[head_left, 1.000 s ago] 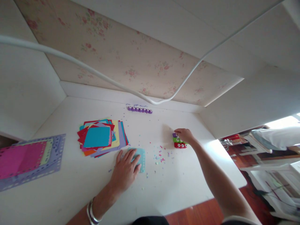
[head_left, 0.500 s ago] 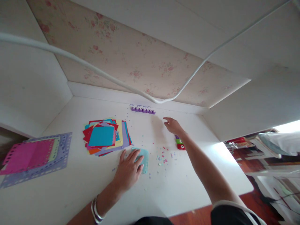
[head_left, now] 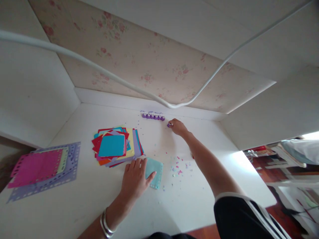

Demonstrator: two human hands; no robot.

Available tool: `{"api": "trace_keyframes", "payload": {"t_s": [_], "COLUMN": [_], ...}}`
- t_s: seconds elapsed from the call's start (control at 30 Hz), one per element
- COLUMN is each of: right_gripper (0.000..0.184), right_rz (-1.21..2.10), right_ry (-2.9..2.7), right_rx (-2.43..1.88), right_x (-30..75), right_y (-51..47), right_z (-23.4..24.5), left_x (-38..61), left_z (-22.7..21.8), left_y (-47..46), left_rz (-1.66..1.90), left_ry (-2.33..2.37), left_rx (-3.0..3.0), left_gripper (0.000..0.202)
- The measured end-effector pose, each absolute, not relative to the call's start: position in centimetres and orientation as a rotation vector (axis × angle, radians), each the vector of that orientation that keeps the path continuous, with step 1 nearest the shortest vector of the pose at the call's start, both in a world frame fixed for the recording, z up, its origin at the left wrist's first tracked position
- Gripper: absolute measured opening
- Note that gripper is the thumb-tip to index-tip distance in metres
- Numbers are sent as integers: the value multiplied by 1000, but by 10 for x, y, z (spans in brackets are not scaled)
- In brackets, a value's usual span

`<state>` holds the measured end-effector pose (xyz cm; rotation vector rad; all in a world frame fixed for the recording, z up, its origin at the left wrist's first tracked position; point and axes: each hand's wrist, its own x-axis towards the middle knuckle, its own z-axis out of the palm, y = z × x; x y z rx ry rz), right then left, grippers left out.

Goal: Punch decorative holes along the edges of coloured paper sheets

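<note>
My right hand [head_left: 178, 126] is closed on a small purple craft punch [head_left: 169, 125], just right of a row of several matching purple punches [head_left: 152, 116] near the back of the table. With fingers stretched out, my left hand [head_left: 135, 176] lies flat at the left edge of a light blue paper square [head_left: 156, 171]. Small holes run along that square's edges. Behind my left hand sits a pile of coloured paper squares [head_left: 112, 146]. A bit of a red punch [head_left: 192, 156] shows beside my right forearm, which hides the rest.
Tiny paper cut-outs [head_left: 179, 166] are scattered over the white table [head_left: 184, 205]. Punched pink [head_left: 37, 167] and purple sheets [head_left: 72, 169] lie at the left. A white cable [head_left: 112, 75] hangs across the view in front of the flowered back wall.
My right hand has moved slightly left and taken the right-end purple punch out of the row. My left hand has shifted off most of the blue square, uncovering more of it.
</note>
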<state>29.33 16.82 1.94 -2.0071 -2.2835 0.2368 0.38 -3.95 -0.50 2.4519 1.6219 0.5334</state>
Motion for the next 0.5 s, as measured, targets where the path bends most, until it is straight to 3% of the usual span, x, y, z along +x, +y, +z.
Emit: {"api": "trace_keyframes", "payload": {"t_s": [0.2,0.33,0.5], "right_gripper": [18,23,28], "right_rz": [329,577,1035], "right_ry": [-2258,-1965,-1652], "right_rx": [-1936,-1791,-1735], "right_x": [298,285,265], "right_y": [123,64,-18], "right_z": [23,23,19], "left_x": [7,6,10], "left_z": [-13,-14,-8], "left_y": [-41,-37,-41], "left_rz": [560,616,554], "left_ry": [1452,1445,1580], "left_rx": [2464,2450,2434], "left_gripper": [37,31,52]}}
